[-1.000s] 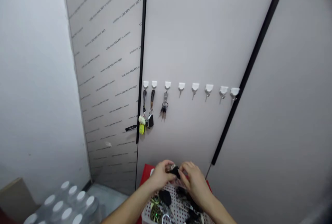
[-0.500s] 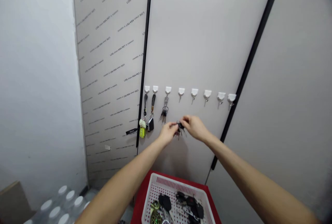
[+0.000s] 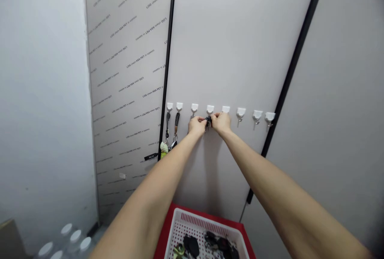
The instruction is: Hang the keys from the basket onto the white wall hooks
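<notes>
A small bunch of keys (image 3: 208,122) with dark heads is pinched between my two hands, just under the fourth white hook (image 3: 210,109) from the left. My left hand (image 3: 197,125) grips it from the left with closed fingers and covers most of what hangs from the third hook (image 3: 195,107). From the right, my right hand (image 3: 221,122) holds the same bunch, fingers closed, overlapping the lower part of the fifth hook (image 3: 226,109). Whether the ring touches the hook, I cannot tell.
Dark-strapped keys (image 3: 177,121) hang on the left hooks, partly behind my left forearm. Below, a white perforated basket (image 3: 207,221) holds key sets on a red surface (image 3: 172,212). Capped bottles (image 3: 75,236) stand at lower left. Black handle strips (image 3: 288,87) run along the panel.
Both hands have risen with the keys from below the row up to the fourth hook. My left hand now covers the keys on the third hook.
</notes>
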The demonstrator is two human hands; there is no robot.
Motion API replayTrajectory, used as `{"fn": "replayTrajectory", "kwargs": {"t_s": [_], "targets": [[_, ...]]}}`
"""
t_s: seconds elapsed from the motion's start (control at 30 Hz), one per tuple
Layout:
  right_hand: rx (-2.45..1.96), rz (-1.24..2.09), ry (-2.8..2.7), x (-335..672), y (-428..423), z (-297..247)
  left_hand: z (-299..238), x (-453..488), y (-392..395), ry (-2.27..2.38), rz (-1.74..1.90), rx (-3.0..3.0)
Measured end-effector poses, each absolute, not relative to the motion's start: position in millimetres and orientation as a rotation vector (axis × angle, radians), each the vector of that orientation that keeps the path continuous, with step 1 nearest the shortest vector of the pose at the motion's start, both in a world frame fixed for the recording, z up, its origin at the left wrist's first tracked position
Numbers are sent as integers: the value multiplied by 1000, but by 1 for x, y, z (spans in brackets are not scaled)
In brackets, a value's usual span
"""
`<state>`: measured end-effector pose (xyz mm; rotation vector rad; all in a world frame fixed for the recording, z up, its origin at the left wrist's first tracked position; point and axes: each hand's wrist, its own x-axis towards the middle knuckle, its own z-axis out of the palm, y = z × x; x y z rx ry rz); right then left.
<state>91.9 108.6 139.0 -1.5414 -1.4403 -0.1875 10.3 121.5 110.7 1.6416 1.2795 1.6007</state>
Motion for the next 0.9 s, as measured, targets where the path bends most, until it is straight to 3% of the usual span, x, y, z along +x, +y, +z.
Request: {"fn": "replayTrajectory", "kwargs": {"t_s": [0.47,0.9], "targets": [[-1575,-158,-1549,105,68,104,72,-7,95,1289,1430,1725],[-1654,421,-2411,122,-47,-111,-118,-43,0,1272,611,2135]]}}
